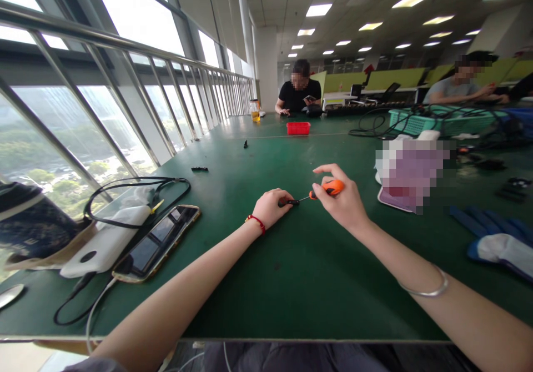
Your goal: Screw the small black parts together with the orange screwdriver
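My right hand (343, 200) grips an orange and black screwdriver (333, 187) by its handle, index finger stretched forward above it. The thin shaft points left and its tip meets a small black part (294, 201). Thumb and fingers of my left hand (272, 205) pinch that part down at the table; its exact kind is too small to make out, and the fingers cover some of it. Both hands are over the middle of the green table (250, 288).
On the left lie a phone (160, 244), a white power bank (108, 241) and looped cables. Small black pieces (200, 169) and a red tray (298, 128) sit farther off. At right are a blue glove (506, 250) and a green basket (445, 119). Two people sit beyond.
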A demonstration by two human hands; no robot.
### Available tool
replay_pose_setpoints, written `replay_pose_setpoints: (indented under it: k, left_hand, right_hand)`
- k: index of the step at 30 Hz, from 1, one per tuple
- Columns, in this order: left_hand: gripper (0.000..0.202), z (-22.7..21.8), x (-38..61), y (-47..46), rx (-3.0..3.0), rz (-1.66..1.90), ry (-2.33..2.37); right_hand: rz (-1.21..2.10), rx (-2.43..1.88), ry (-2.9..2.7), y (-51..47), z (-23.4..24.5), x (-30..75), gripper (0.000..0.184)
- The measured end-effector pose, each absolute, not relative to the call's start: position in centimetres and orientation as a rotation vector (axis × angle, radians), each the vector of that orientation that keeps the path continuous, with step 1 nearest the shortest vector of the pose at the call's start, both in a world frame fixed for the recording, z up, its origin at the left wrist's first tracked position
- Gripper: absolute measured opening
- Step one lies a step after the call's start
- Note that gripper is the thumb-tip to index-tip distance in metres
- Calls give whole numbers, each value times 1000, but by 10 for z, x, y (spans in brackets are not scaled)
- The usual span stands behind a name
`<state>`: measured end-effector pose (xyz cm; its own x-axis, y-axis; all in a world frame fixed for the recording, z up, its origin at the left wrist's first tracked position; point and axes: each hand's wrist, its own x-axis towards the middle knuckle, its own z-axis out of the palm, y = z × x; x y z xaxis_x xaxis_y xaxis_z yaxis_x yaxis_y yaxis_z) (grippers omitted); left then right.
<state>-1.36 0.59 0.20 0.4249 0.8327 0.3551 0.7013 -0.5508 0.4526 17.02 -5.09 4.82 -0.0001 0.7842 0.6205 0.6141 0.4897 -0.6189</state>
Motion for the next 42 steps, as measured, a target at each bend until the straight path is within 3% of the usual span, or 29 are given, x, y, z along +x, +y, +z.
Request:
replay_pose_setpoints:
  k: [9,14,17,23,42]
  left_hand:
    - [11,-2,-15,9,2279,1027,1480]
    - [11,2,-12,5,2348,1148,1311]
    - [11,3,-10,2,2379,1172,1230]
    - [7,3,-9,2,2427,1152,1153]
    - [18,3,-10,1,2601,1040,1115]
  right_hand:
    - [384,-1100,-1531,-38,44,181,35]
    - [214,-1168,-1894,-17,20,186,19]
    - [202,-1211,-2053,-8,6,184,22]
    - [163,-1237,-2113,-10,4,180,13]
    - [77,-1208,-2247,-11,8,185,12]
